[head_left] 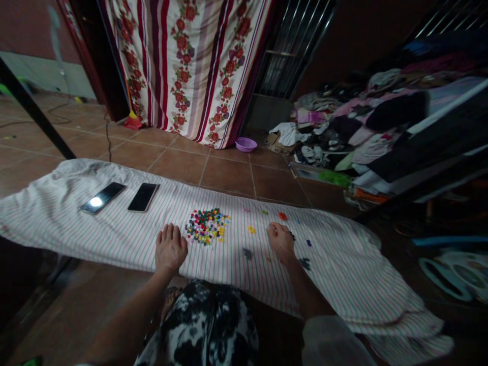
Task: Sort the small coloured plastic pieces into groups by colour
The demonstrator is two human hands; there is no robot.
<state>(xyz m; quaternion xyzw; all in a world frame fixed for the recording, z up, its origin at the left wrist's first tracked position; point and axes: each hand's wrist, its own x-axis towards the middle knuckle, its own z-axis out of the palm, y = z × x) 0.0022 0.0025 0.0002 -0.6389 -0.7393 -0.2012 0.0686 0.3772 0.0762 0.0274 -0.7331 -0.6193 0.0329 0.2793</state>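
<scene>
A mixed heap of small coloured pieces (206, 226), red, green, yellow, grey and white, lies on the striped cloth (224, 264). My left hand (171, 247) rests flat on the cloth just left of the heap, open, its fingers stretched out. To the right of the heap, my right hand (281, 241) is closed, thumb and fingers drawn together; what is in them, if anything, is too small to tell. Around it lie little one-colour groups: yellow pieces (250, 230), orange pieces (282, 216), grey pieces (247, 253), dark grey pieces (305, 263) and navy pieces (308, 243). Black pieces are partly hidden behind it.
Two phones, a left one (110, 191) and a right one (144, 197), lie on the cloth's left part. Beyond are a tiled floor (229, 168), a floral curtain (183, 66), a purple basin (246, 145) and a heap of clothes (346, 122). A dark frame bar crosses the far left.
</scene>
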